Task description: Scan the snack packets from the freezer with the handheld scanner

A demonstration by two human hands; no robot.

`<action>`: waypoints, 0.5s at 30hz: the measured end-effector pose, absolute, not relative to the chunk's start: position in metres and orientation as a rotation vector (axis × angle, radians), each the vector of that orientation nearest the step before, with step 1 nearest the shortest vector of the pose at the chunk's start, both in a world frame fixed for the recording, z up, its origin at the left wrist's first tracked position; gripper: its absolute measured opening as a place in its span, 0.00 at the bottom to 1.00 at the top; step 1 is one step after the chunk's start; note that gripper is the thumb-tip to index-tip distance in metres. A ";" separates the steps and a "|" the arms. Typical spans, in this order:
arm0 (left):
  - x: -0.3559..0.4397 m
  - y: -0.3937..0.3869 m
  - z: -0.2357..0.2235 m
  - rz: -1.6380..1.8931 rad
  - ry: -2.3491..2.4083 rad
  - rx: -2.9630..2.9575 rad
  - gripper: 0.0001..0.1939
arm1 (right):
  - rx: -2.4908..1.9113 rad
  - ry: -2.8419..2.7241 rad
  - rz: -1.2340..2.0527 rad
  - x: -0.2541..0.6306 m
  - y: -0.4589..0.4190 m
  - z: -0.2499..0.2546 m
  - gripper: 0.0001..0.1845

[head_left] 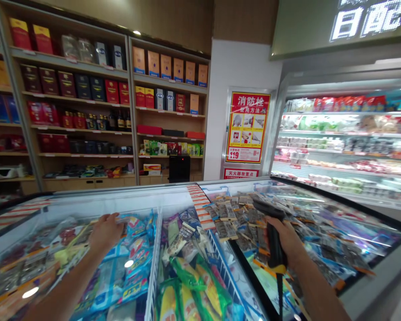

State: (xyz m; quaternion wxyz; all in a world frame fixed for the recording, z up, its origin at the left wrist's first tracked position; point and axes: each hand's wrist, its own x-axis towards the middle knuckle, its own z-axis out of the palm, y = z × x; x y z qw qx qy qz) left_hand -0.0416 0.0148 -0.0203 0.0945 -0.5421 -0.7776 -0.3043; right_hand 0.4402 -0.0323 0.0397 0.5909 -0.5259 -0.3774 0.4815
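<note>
My right hand (280, 236) is closed around the dark handle of a barcode scanner (276, 249). The scanner's head points left, above the grey-brown packets (225, 211) lying on the freezer's right side, and a cord hangs from its handle. Over the left part of the freezer, my left hand (105, 229) reaches in with its fingers curled, beside blue ice-cream packages (137, 247). What its fingertips hold is hidden. Between the hands, green and yellow corn-shaped packs (187, 292) lie in a basket section next to other wrapped packs (183, 238).
White wire dividers (153, 263) split the chest freezer. Its dark-edged glass lid (341, 209) bears many packets at right. Beyond stand shelves of boxed goods (83, 91), a red fire-hydrant poster (249, 127) and an upright chilled display (347, 142).
</note>
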 end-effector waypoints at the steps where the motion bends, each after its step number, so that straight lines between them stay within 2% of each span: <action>1: -0.039 0.013 -0.021 -0.858 -2.301 -1.565 0.21 | -1.224 -0.888 1.116 0.441 -0.034 0.040 0.13; 5: -0.007 0.014 -0.011 -0.763 -2.301 -1.447 0.20 | -1.245 -0.910 1.107 0.442 -0.039 0.042 0.13; 13: 0.175 0.067 0.005 -1.378 -2.170 -2.027 0.21 | -1.324 -0.937 1.052 0.443 -0.036 0.044 0.16; 15: 0.216 0.077 0.002 -1.380 -2.232 -2.157 0.20 | -1.328 -0.944 1.047 0.443 -0.033 0.045 0.17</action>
